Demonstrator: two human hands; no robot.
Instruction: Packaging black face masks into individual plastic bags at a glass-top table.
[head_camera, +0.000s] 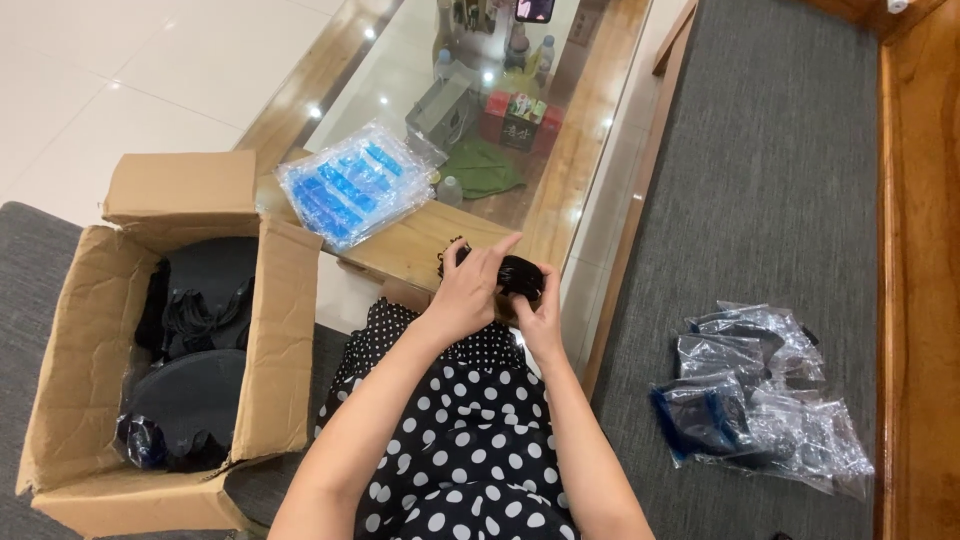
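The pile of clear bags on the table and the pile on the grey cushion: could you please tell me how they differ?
The bags on the table look flat and neatly stacked, with bright blue inside; the bags on the cushion lie crumpled and scattered, with mostly dark contents. The table pile lies beside the cardboard box, the cushion pile apart at the right. Both are clear plastic, and neither is touched by the hands.

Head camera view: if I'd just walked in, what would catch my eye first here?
Probably the two hands at centre, the left hand and right hand together gripping a small black item above a polka-dot lap. To the left stands an open cardboard box full of black goods. On the grey cushion to the right lies a heap of clear plastic bags.
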